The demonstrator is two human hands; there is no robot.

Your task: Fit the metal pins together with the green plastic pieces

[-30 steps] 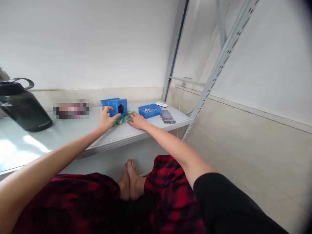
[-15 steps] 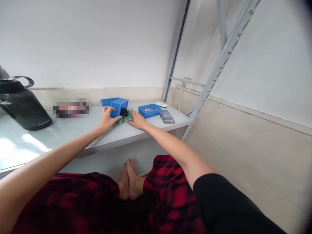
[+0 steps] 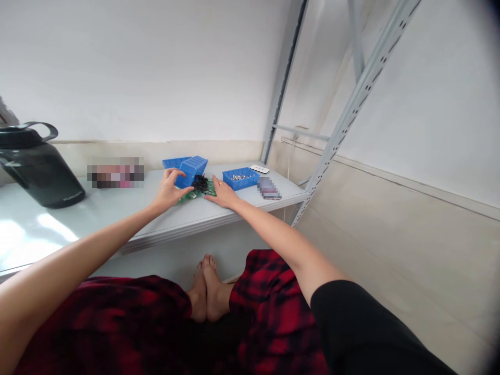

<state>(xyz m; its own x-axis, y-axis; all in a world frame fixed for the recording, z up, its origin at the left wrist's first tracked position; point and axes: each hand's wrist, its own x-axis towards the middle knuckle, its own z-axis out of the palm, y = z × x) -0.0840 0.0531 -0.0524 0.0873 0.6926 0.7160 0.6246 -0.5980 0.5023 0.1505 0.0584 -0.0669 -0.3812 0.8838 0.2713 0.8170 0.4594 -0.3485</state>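
My left hand (image 3: 171, 190) grips a small blue plastic bin (image 3: 192, 169), which is tipped on its side with its mouth toward the right. Dark, thin small parts (image 3: 200, 183) lie in a heap at the bin's mouth, over green-and-clear plastic packaging (image 3: 189, 196) on the shelf. My right hand (image 3: 223, 194) rests on the right end of that packaging, its fingers stretched out beside the dark heap. Behind the tipped bin stands another blue bin (image 3: 172, 163), partly hidden. The exact kind of the dark parts is too small to make out.
Right of my hands sits a blue tray (image 3: 241, 183) of slim pale metal pieces. A white flat object (image 3: 260, 169) and a blurred-out item (image 3: 269, 188) lie near it. A dark water bottle (image 3: 42, 174) stands at left; a metal upright (image 3: 351, 112) rises at right.
More dark parts now lie spread on the green packaging at the bin's mouth. The tipped bin and both hands have hardly moved.
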